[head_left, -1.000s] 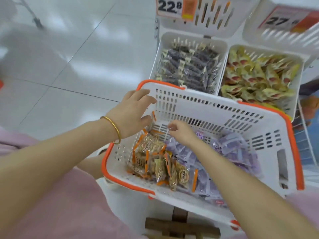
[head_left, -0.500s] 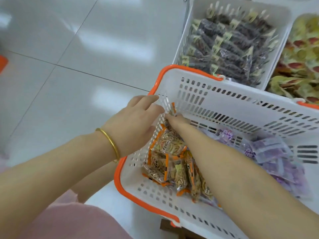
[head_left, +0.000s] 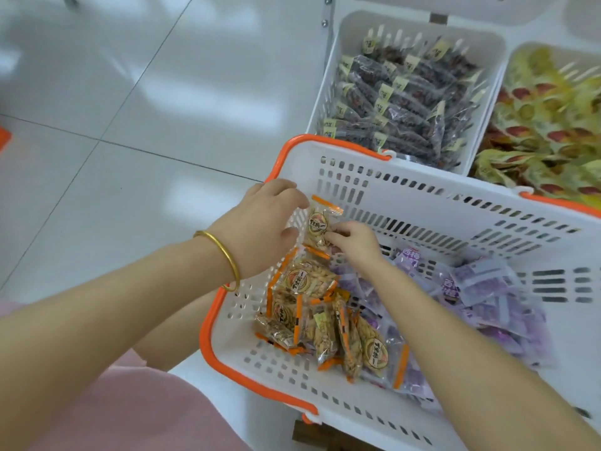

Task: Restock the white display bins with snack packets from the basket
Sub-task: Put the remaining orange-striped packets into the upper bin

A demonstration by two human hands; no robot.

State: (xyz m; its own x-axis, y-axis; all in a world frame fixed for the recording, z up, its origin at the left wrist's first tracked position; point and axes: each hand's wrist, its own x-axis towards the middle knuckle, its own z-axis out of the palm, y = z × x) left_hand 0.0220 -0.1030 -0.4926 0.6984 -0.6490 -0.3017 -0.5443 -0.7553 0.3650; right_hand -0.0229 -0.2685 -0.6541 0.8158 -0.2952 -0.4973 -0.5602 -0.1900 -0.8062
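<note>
Two bare hands meet at the far-left corner of the white basket (head_left: pixel 422 203), which has an orange rim and slotted walls. Left hand (head_left: pixel 260 226), gold bangle (head_left: pixel 224 255) on its wrist, reaches over the basket's left rim with fingers loosely curled beside one orange-edged packet (head_left: pixel 320 224); thumb lies against the packet's left side, though whether it truly grips cannot be told. Right hand (head_left: pixel 353 242) pinches that same packet at its lower right edge with bunched fingertips, holding it upright above the other stock, close to the basket's far wall. Below it, a pile of orange-edged packets (head_left: pixel 315 307) fills the near-left part of the basket floor, lying in mixed directions. Right of that pile, purple packets (head_left: pixel 481 288) cover the rest of the floor, partly under the right forearm. Beyond the basket's far wall, a white display bin (head_left: pixel 419 34) holds dark packets (head_left: pixel 406 105) with pale labels. At far right, a second bin (head_left: pixel 527 48) holds yellow-green packets (head_left: pixel 546 131) with red marks, somewhat blurred.
</note>
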